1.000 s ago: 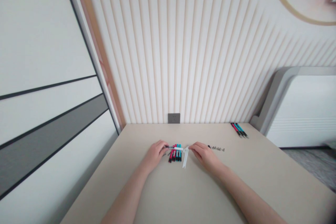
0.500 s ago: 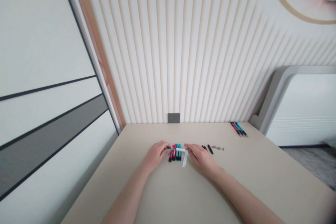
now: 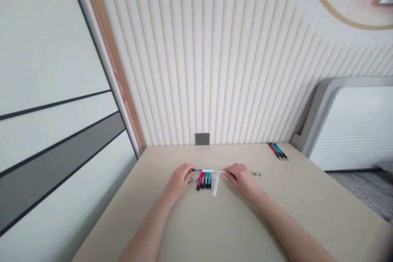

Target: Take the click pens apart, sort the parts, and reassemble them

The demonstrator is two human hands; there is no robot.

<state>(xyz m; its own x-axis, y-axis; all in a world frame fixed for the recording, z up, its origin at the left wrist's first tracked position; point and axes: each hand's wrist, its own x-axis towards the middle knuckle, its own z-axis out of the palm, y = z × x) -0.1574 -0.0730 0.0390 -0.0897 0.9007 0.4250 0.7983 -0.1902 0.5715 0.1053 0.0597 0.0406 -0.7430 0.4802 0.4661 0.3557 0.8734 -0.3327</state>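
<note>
My left hand is closed on the black end of a white pen barrel, held level above the table. From the barrel's right end runs a thin white pen refill, its far end pinched in my right hand. Below the barrel lie several red and blue pen barrels with black ends, side by side. Several white refills lie to the right of them. My right hand partly covers black pen pieces. Small dark parts lie beside my left fingers.
Several small metallic pen tips lie right of my right hand. At the table's back right corner rest several red and blue pens. A ribbed wall with a socket stands behind; a white cabinet is at the left.
My right hand has moved right, away from the barrel, and the thin refill now shows between my hands. The barrel has shifted slightly up and left. More of the loose refills is uncovered.
</note>
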